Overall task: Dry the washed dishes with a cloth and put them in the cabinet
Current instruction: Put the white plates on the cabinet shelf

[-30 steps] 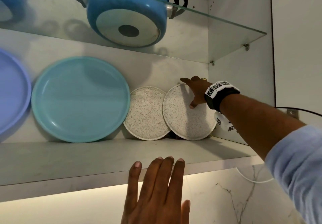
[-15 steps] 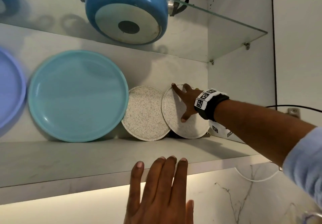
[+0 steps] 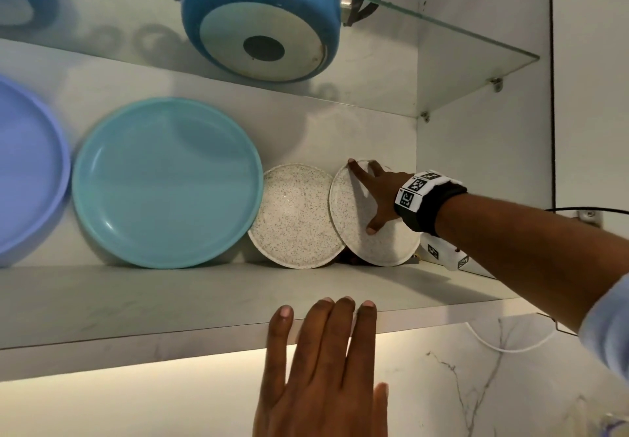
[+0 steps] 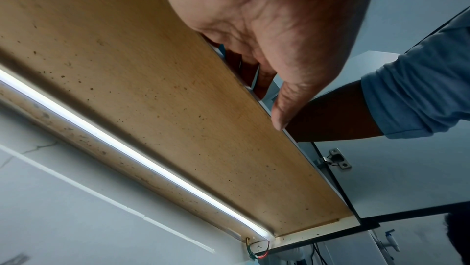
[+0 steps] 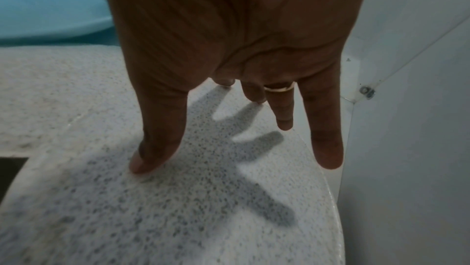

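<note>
Two small speckled white plates lean upright against the back wall of the cabinet shelf (image 3: 170, 297). My right hand (image 3: 374, 195) lies flat on the right speckled plate (image 3: 381, 246), fingers straight and spread, thumb touching its face. In the right wrist view the thumb (image 5: 152, 148) presses the speckled plate (image 5: 178, 209). This plate overlaps the left speckled plate (image 3: 292, 222). My left hand (image 3: 323, 351) rests with straight fingers on the shelf's front edge, holding nothing; in the left wrist view the left hand (image 4: 267, 38) hooks over the shelf board (image 4: 152, 108).
A large turquoise plate (image 3: 166, 181) and a lilac plate (image 3: 27, 171) lean further left. A blue pot (image 3: 262, 18) sits on the glass shelf (image 3: 476, 62) above. The cabinet side wall (image 3: 476, 164) is close on the right. A light strip (image 4: 127, 152) runs under the shelf.
My right hand slid left and down over the right speckled plate, which now overlaps the left one a bit more. The left hand stayed on the shelf edge.
</note>
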Action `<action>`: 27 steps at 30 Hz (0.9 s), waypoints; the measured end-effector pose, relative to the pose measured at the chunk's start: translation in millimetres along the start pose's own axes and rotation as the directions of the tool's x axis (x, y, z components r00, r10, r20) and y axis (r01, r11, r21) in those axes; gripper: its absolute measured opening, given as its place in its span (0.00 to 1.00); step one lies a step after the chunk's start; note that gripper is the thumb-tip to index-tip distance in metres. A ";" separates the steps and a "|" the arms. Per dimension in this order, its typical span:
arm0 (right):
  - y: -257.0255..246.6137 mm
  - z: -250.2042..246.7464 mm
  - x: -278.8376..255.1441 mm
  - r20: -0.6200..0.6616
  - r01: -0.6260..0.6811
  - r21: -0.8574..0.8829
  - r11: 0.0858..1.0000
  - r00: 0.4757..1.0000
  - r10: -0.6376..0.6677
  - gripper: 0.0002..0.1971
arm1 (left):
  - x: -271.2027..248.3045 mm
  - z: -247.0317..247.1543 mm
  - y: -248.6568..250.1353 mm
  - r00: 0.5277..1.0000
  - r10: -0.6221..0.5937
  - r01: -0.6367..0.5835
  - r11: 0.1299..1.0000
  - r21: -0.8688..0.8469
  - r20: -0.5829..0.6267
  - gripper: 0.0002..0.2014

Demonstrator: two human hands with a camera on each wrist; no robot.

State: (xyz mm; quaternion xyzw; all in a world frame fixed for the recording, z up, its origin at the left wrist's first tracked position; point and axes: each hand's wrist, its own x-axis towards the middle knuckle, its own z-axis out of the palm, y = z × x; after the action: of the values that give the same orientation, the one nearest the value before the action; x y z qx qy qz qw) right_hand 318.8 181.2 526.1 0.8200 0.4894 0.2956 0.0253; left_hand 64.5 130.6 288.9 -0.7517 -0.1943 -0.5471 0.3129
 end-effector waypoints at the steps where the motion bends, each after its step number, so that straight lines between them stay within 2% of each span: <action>1: 0.6 -0.9 -1.6 0.004 -0.004 -0.002 1.000 1.000 0.005 0.78 | 0.1 -0.2 -0.1 1.000 0.000 0.000 1.000 -0.001 0.001 0.31; 17: 0.2 -1.0 -16.9 0.041 -0.007 0.004 1.000 0.999 0.007 0.79 | -0.1 0.9 1.1 1.000 -0.012 0.012 1.000 -0.011 -0.008 0.31; 27: -20.8 -15.7 -20.4 -0.006 0.152 -0.153 0.976 0.988 -0.155 0.77 | 0.7 -1.3 0.9 0.999 -0.025 0.026 0.999 -0.022 0.034 0.32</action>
State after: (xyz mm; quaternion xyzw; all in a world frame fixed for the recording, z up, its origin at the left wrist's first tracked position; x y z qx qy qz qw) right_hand 287.4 171.4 522.8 0.7727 0.5275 0.3368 0.1061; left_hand 64.5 129.0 289.7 -0.7617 -0.2029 -0.5404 0.2944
